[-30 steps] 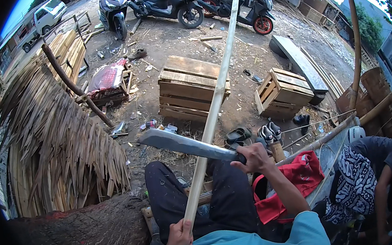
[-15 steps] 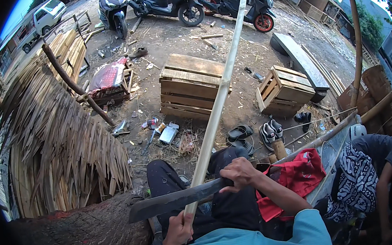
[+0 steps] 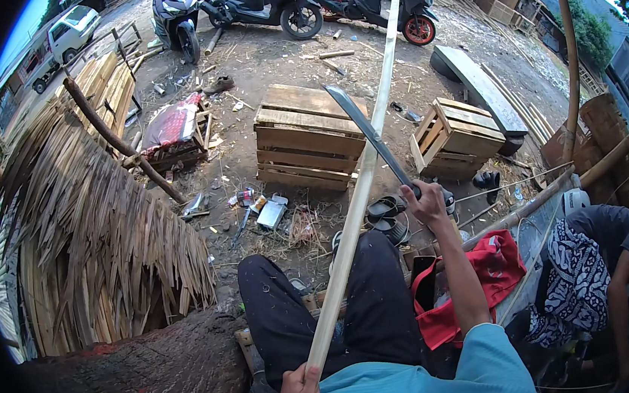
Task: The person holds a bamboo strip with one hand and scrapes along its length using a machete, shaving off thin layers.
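Note:
A long pale bamboo strip [image 3: 351, 250] runs from my lap up and away toward the parked motorcycles. My left hand [image 3: 298, 392] is closed round its near end, close to my waist. With my right hand [image 3: 429, 202] I grip the handle of a machete [image 3: 365, 125], held out ahead of my right knee. Its dark blade slants up to the left and crosses the strip beyond my knees; whether the edge touches the strip I cannot tell.
Wooden crates [image 3: 309, 140] [image 3: 459, 137] stand ahead. Motorcycles [image 3: 258, 8] are parked behind them. A dark log [image 3: 135, 380] and dry thatch [image 3: 107, 239] lie left. At right are a red cloth [image 3: 481, 275] and a bent-over person [image 3: 601, 267]. Sandals [image 3: 387, 220] lie ahead.
My right hand has moved the machete forward and up, from near my left hand to farther along the strip. My left hand has drawn back toward my waist, and the strip's far end has come nearer.

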A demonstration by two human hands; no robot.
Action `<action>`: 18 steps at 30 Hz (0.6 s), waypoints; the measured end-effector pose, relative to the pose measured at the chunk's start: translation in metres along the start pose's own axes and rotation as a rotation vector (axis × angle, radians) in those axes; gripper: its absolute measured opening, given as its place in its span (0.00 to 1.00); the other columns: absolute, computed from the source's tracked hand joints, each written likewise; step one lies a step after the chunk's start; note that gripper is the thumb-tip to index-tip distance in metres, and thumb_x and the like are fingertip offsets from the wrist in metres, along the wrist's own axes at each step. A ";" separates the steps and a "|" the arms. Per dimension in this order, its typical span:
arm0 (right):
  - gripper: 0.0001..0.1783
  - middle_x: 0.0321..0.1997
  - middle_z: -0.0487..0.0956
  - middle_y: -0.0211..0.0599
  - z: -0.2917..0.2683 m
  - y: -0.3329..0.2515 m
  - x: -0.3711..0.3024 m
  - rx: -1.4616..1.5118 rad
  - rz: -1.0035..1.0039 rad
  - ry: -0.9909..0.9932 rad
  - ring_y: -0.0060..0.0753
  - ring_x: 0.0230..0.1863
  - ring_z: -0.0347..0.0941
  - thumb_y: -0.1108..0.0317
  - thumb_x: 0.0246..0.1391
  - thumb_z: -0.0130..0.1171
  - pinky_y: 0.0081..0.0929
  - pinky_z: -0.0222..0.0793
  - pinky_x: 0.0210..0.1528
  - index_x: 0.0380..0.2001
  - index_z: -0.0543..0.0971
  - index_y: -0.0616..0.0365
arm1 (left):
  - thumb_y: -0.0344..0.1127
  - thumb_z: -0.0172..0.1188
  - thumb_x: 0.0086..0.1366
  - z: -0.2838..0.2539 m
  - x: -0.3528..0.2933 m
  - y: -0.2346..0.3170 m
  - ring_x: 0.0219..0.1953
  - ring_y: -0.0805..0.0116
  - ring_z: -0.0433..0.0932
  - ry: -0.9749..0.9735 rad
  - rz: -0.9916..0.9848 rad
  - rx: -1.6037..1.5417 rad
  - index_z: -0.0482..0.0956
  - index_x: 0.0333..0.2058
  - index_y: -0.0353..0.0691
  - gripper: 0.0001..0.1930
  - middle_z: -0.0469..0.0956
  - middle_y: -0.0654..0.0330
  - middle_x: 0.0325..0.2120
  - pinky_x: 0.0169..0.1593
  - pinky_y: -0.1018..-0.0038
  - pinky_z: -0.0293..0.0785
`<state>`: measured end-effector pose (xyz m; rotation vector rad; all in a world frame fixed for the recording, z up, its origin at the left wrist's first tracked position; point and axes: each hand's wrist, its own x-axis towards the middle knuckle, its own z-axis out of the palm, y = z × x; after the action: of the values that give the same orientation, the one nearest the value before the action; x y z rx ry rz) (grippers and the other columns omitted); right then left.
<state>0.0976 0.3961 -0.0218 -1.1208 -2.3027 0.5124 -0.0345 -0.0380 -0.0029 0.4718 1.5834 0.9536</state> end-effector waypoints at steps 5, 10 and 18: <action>0.25 0.16 0.73 0.47 0.002 -0.004 -0.031 0.027 -0.089 -0.024 0.52 0.23 0.73 0.44 0.48 0.56 0.41 0.66 0.27 0.25 0.77 0.60 | 0.49 0.45 0.68 -0.001 0.009 0.002 0.10 0.77 0.70 -0.033 -0.029 0.002 0.74 0.35 0.31 0.22 0.68 0.63 0.09 0.14 0.78 0.68; 0.26 0.14 0.72 0.42 0.003 -0.041 -0.085 0.014 -0.280 -0.176 0.46 0.18 0.73 0.42 0.46 0.57 0.36 0.66 0.21 0.23 0.75 0.58 | 0.48 0.45 0.68 -0.004 0.026 0.012 0.10 0.77 0.71 -0.046 0.018 0.029 0.73 0.35 0.30 0.22 0.69 0.63 0.09 0.14 0.78 0.68; 0.28 0.11 0.69 0.34 0.014 -0.088 -0.137 0.034 -0.554 -0.381 0.40 0.14 0.69 0.38 0.43 0.58 0.32 0.63 0.17 0.16 0.68 0.53 | 0.48 0.42 0.69 -0.003 0.029 0.017 0.08 0.77 0.68 -0.058 0.039 0.039 0.70 0.27 0.31 0.22 0.66 0.63 0.08 0.11 0.78 0.64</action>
<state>0.1077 0.2330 -0.0250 -0.3458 -2.7679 0.5730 -0.0482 -0.0072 -0.0077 0.5541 1.5475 0.9319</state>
